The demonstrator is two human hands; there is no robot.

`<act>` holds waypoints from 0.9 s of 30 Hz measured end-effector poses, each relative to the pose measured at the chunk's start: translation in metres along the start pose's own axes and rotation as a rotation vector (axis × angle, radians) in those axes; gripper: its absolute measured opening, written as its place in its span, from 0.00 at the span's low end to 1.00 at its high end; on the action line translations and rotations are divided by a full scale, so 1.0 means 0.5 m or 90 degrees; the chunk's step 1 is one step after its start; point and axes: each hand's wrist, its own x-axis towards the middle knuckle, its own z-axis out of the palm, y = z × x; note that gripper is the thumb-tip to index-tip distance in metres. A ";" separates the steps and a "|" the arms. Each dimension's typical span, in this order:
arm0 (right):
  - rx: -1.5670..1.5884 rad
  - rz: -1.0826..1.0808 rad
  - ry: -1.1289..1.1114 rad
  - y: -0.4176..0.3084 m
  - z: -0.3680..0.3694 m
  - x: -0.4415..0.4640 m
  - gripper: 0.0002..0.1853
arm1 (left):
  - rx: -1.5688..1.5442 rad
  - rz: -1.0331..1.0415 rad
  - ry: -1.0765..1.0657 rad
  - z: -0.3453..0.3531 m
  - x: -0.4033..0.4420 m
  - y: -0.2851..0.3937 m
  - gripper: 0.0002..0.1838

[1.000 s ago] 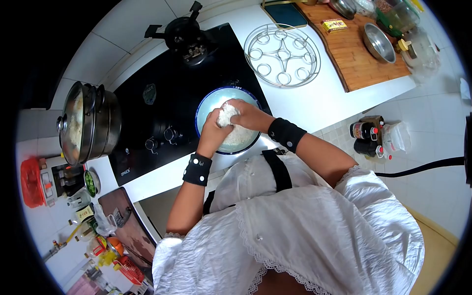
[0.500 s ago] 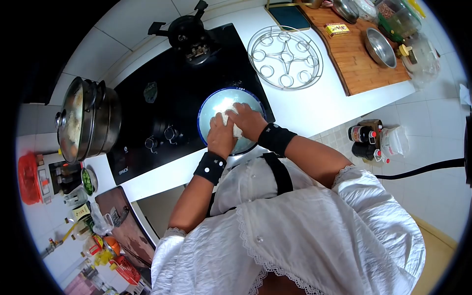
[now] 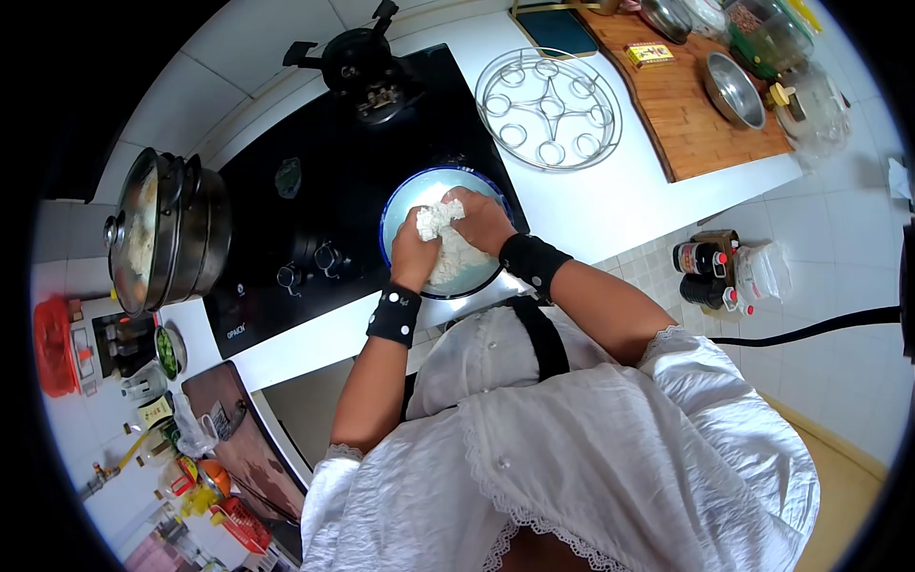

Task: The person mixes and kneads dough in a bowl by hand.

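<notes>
A white enamel basin with a blue rim (image 3: 384, 238) sits at the front right edge of the black cooktop. Crumbly white dough (image 3: 438, 219) is bunched between my two hands inside it. My left hand (image 3: 414, 255) grips the lump from the left, fingers curled around it. From the right, my right hand (image 3: 484, 223) closes on the same lump, its fingers bent over the top. Looser floury crumbs (image 3: 457, 263) lie below the hands in the basin. The fingertips are partly hidden by the dough.
A round wire steaming rack (image 3: 550, 109) lies right of the cooktop (image 3: 257, 229). Farther right is a wooden board (image 3: 681, 133) with a metal bowl (image 3: 735, 91) and a small yellow box (image 3: 650, 54). A lidded steamer pot (image 3: 172, 234) stands at the left.
My hands were pressing down into the dough, mostly covering it. Now they hold a lump between them, raised into sight, and my left hand has shifted slightly left.
</notes>
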 end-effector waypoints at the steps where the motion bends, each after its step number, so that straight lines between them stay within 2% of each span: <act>1: 0.047 0.008 -0.016 0.002 -0.003 -0.001 0.19 | -0.056 -0.005 -0.001 0.002 -0.004 0.002 0.19; 3: 0.159 0.000 -0.015 -0.007 -0.005 -0.007 0.20 | -0.168 -0.016 -0.001 0.005 -0.008 0.005 0.20; 7: 0.362 0.065 -0.016 -0.050 -0.013 -0.016 0.23 | -0.206 -0.007 0.016 -0.004 -0.011 0.026 0.24; 12: 0.519 0.155 -0.085 -0.091 -0.056 -0.024 0.19 | -0.246 -0.032 -0.005 -0.028 -0.020 0.071 0.24; 16: 0.619 0.145 -0.100 -0.053 -0.051 -0.014 0.20 | -0.375 -0.135 -0.048 -0.058 -0.039 0.111 0.22; 18: 0.475 0.015 -0.063 -0.017 -0.043 -0.015 0.21 | -0.387 -0.192 -0.065 -0.073 -0.040 0.111 0.22; 19: 0.401 -0.049 -0.044 -0.001 -0.039 -0.015 0.22 | -0.402 -0.210 -0.033 -0.074 -0.038 0.103 0.23; 21: 0.410 0.035 -0.020 0.018 -0.028 -0.016 0.23 | -0.429 -0.248 0.033 -0.068 -0.031 0.075 0.24; 25: 0.539 0.268 -0.070 0.001 -0.030 -0.010 0.27 | -0.523 -0.367 0.016 -0.050 -0.024 0.042 0.29; 27: 0.367 0.055 -0.081 0.036 -0.007 0.001 0.32 | -0.573 -0.371 0.005 -0.035 -0.020 0.025 0.31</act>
